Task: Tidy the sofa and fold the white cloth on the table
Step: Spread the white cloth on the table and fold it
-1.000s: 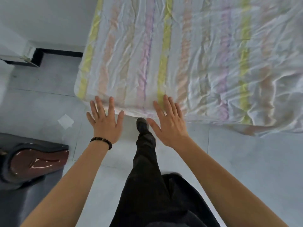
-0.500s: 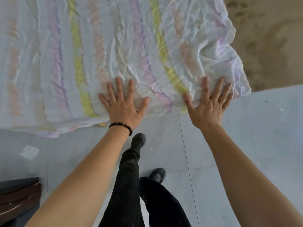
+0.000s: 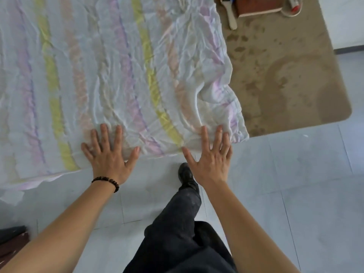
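One striped cloth [image 3: 110, 71], one table [image 3: 285, 75], two hands: left [image 3: 110, 154], right [image 3: 210, 160]; one bracelet [image 3: 106, 181], one shoe [image 3: 186, 174].

Indoor domestic room, likely a living space. Floor [image 3: 295, 184] of pale grey tiles with visible grout lines. Low tan bench [image 3: 285, 75] with rounded corner, surface mottled. Crumpled white cloth [image 3: 98, 66] with pastel stripes spread over it. Far bench end: a wooden box [image 3: 258, 5], a pale brush handle [image 3: 231, 18]. Dark furniture edge [image 3: 11, 239] lower left.
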A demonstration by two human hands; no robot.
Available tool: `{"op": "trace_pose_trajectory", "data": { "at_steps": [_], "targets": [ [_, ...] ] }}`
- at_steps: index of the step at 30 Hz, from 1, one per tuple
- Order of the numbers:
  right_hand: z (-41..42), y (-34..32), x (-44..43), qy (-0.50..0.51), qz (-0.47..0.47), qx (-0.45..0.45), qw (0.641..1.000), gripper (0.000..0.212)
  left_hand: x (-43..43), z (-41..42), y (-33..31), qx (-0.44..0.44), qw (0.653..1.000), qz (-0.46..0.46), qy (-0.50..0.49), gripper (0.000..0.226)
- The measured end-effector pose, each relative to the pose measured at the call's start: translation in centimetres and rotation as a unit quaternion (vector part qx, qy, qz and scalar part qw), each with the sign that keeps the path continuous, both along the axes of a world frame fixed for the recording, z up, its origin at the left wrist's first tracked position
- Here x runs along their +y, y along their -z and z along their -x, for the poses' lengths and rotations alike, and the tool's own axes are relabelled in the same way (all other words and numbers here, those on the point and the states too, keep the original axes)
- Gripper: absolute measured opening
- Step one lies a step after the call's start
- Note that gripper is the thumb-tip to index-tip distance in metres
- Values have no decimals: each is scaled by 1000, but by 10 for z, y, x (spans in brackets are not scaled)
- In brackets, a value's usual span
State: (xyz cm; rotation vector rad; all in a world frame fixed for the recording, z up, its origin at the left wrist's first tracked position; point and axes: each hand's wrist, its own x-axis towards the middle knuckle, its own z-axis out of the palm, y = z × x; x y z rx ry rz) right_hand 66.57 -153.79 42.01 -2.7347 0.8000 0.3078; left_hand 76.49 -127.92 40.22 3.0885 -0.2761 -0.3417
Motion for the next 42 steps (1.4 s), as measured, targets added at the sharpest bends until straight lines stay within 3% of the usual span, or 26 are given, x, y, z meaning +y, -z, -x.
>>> {"op": "trace_pose_trajectory", "data": {
  "at_steps": [6, 10, 13, 16, 19, 22, 27, 29, 32, 35, 37, 40, 42],
  "targets": [
    [30, -47, -70, -64, 50, 31, 996, 68, -7, -1, -23, 77, 997, -19, -13, 85],
    [-5, -64, -121, -72, 16, -5, 997, 45, -9, -5, -28, 108, 993, -40, -27, 89],
    [-46, -67, -150, -167, 11, 10, 986, 45, -19, -5, -28, 116, 991, -42, -53, 92],
    [-78, -63, -169, -298, -16, 69, 952, 52, -62, 4, -37, 88, 989, 7, -119, 79],
    [-100, -62, -186, -339, -49, 76, 936, 49, -129, 14, -52, 6, 987, 83, -140, 55],
    [-131, -61, -206, -324, -96, 63, 939, 46, -204, 28, -61, -41, 983, 142, -107, 34],
    [-200, -54, -241, -308, -149, 68, 937, 50, -324, 54, -62, -13, 982, 151, -115, 53],
    [-226, -51, -252, -312, -160, 68, 934, 57, -363, 65, -58, 3, 979, 135, -153, 48],
    [-264, -50, -262, -320, -171, 67, 930, 68, -401, 74, -53, -33, 957, 135, -253, 21],
    [-294, -56, -258, -274, -213, 74, 935, 74, -418, 80, -59, -68, 937, 131, -316, 28],
    [-312, -60, -248, -191, -260, 76, 944, 75, -425, 83, -69, -77, 922, 132, -356, 34],
    [-329, -62, -233, -51, -410, 85, 907, 58, -432, 86, -84, -86, 897, 130, -414, 39],
    [-338, -62, -230, -36, -476, 117, 871, 48, -436, 88, -90, -99, 881, 139, -441, 37]
  ]
}}
